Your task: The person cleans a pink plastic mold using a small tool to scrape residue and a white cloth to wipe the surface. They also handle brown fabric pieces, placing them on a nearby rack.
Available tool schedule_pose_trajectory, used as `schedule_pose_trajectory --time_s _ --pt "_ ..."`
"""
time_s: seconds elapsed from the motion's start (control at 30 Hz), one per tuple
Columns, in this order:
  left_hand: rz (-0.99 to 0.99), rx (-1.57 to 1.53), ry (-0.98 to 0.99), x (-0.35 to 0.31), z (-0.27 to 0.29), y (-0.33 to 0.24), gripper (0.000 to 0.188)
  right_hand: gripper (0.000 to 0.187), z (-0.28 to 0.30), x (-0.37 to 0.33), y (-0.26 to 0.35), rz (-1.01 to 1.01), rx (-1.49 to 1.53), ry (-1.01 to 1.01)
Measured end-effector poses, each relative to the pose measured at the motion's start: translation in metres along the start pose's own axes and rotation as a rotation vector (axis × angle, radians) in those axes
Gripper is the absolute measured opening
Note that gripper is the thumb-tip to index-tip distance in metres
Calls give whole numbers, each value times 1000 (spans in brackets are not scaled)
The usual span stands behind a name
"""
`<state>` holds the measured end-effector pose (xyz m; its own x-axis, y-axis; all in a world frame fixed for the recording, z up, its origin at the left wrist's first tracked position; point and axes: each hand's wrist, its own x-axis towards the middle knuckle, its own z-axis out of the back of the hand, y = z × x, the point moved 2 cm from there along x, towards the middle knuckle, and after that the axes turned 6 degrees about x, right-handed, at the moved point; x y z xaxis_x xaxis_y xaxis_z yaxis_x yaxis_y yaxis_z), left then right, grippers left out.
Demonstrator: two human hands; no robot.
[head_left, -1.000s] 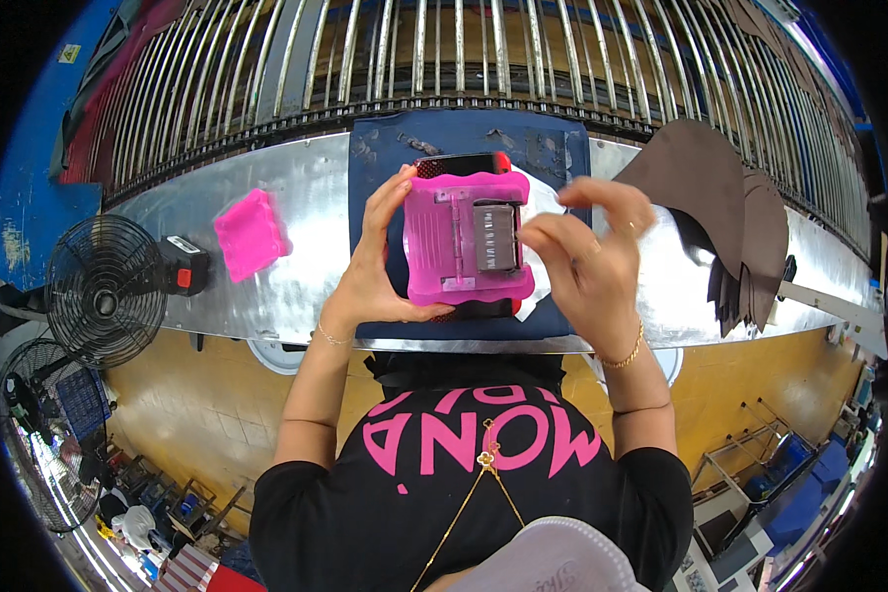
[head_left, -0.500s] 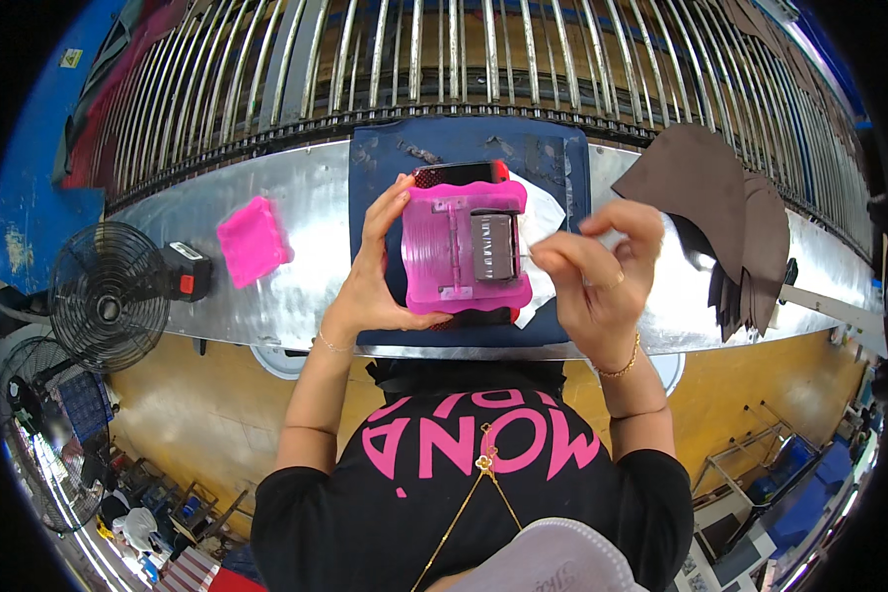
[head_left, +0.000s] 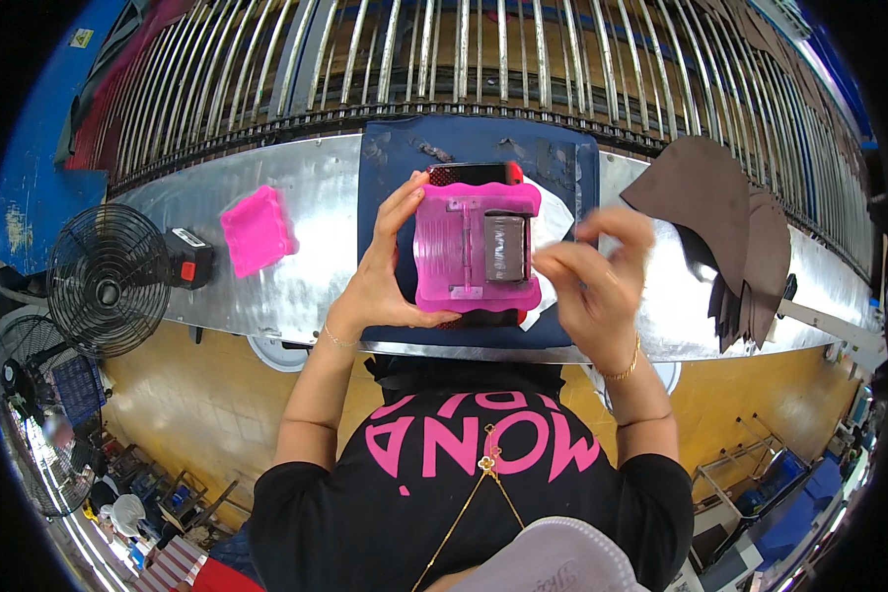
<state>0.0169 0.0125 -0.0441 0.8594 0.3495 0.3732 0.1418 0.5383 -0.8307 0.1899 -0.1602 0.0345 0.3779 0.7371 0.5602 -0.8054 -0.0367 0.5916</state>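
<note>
My left hand [head_left: 377,281] is closed round the left side of a pink translucent plastic holder [head_left: 437,247] with wavy edges. A thin rod crosses the holder's middle, and a dark grey block [head_left: 504,247] with a shiny mark sits in its right part. My right hand [head_left: 602,281] is at the holder's right edge, thumb and forefinger pinched together close to the grey block. Whatever the pinch holds is too small to make out; the other fingers are curled and partly blurred. Beneath the holder lies a black and red object [head_left: 474,175], mostly covered.
A dark blue mat [head_left: 385,187] lies under the work, with white paper [head_left: 553,212] on it. To the left are a pink wavy-edged lid-like piece [head_left: 255,232] and a black fan [head_left: 109,281]. Brown cut pieces [head_left: 705,192] are stacked right. Metal rollers [head_left: 464,59] run behind.
The view has shifted slightly, so the bench sits a little further right. Both hands stay at the pink holder, and my right fingers still move in a blur beside the grey block.
</note>
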Motion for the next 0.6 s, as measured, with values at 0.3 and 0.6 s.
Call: schedule_pose_trajectory --time_s 0.3,0.6 --pt "6 -18 -12 4 0 0 126 14 -4 1 1 -37 -30 65" --pt "18 -8 -11 1 -1 -3 124 9 -1 25 0 -26 -5 -129"
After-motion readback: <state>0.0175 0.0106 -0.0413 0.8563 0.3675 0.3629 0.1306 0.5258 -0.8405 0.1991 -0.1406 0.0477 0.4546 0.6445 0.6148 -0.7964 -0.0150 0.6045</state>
